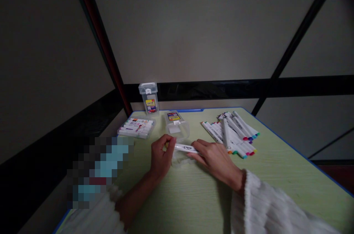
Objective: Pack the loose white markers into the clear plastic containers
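Observation:
A white marker [186, 148] lies level between my two hands above the pale green table [276, 175]. My left hand [162, 157] pinches its left end with curled fingers. My right hand [214, 158] grips its right end. Under the marker a clear plastic box [178, 160] lies on the table, partly hidden by my hands. A second clear box with a yellow label [176, 123] lies just beyond it.
A pile of several white markers with coloured caps [235, 134] lies at the right rear. A flat clear case of markers [136, 127] sits at the left rear, an upright clear box [149, 98] behind it. Black frame bars cross the wall.

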Demonstrator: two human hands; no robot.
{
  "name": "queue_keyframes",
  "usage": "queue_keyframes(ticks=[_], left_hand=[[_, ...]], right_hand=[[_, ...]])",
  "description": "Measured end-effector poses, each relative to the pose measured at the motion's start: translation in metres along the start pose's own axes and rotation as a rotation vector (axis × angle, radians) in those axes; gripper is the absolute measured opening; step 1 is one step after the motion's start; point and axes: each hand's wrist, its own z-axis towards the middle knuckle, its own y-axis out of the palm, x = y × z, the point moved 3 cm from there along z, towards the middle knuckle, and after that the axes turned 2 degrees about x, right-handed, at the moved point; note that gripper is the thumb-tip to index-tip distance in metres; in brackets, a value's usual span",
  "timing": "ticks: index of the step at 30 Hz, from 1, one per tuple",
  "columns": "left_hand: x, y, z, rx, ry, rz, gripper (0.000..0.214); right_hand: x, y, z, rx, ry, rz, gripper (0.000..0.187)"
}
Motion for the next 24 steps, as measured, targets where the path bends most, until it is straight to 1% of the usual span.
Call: queue_keyframes(ticks=[3,8,12,16,19,24], left_hand=[[-0.003,-0.001,0.001,0.02,-0.006,0.008,0.024],[-0.01,-0.006,0.007,0.164,-0.056,0.006,0.024],[-0.011,-0.009,0.011,0.228,-0.084,-0.02,0.024],[-0.012,-0.01,0.012,0.265,-0.114,-0.051,0.024],[-0.014,-0.01,0.011,0.27,-0.121,-0.065,0.023],[-0.016,-0.01,0.01,0.264,-0.125,-0.042,0.024]], right_hand=[[0.001,0.0,0.0,0.002,0.02,0.004,0.035],[0.003,0.0,0.0,0.01,0.058,0.024,0.03],[0.004,0.001,-0.001,0.025,0.063,0.036,0.033],[0.004,0.001,-0.001,0.027,0.074,0.02,0.034],[0.004,0.0,-0.002,0.028,0.073,0.029,0.034],[0.005,0.003,-0.002,0.064,0.083,0.12,0.036]])
